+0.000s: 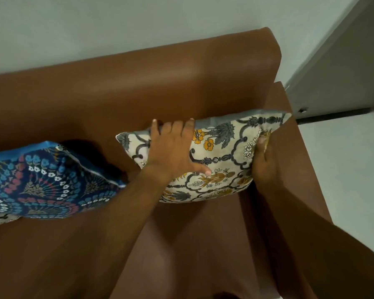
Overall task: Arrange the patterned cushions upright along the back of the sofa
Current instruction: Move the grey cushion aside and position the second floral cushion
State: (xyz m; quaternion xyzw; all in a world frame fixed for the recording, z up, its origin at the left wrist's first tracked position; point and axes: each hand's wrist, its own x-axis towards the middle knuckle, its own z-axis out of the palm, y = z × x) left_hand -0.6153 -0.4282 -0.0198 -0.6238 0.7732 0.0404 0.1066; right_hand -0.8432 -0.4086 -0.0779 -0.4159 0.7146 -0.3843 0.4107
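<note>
A cream cushion point(222, 152) with grey scrollwork and yellow flowers leans against the backrest of the brown sofa point(138, 87), at its right end. My left hand point(173, 147) grips the cushion's top left part, fingers over the top edge and thumb on the front face. My right hand point(262, 160) presses the cushion's right side, wedged between it and the armrest point(289, 152). A dark blue cushion point(45, 182) with red and white floral fans leans against the backrest at the left, partly cut off by the frame.
A pale wall point(117, 24) runs behind the sofa. To the right are a white tiled floor point(350, 169) and a grey door point(343, 61) with a dark gap beneath. Bare brown seat point(95, 255) lies in front of the cushions.
</note>
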